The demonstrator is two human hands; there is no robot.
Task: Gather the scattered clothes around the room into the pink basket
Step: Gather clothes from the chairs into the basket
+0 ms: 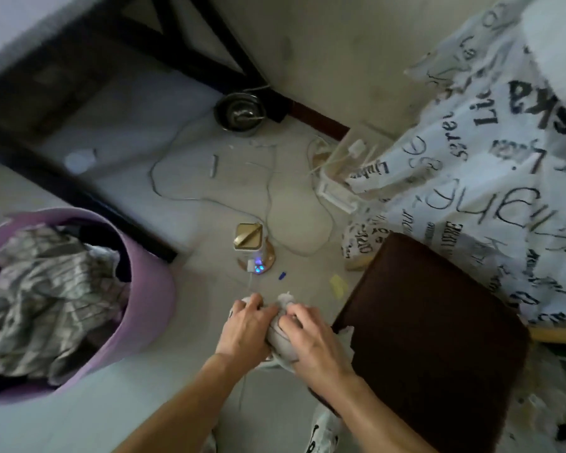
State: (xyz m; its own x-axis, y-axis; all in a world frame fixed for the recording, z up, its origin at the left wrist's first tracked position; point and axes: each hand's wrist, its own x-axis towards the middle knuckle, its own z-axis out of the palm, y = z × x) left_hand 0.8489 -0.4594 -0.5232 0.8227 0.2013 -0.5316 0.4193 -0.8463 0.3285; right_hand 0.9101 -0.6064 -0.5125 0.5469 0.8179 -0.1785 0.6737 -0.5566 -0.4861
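Observation:
My left hand [247, 325] and my right hand [311, 338] are both clenched on a small light grey garment [279, 340], bunched between them low over the floor beside the brown stool. The cloth's edges poke out above and below my fingers. The pink basket [144, 308] stands at the left, apart from my hands, filled with a crumpled checked grey cloth [46, 295] and some dark clothing underneath.
A brown stool [432, 338] is right of my hands. A white sheet printed with black lettering [471, 191] drapes the right side. Cables, a small gold-topped device with a blue light [252, 250], a metal bowl [241, 114] and a dark table frame [79, 93] lie ahead.

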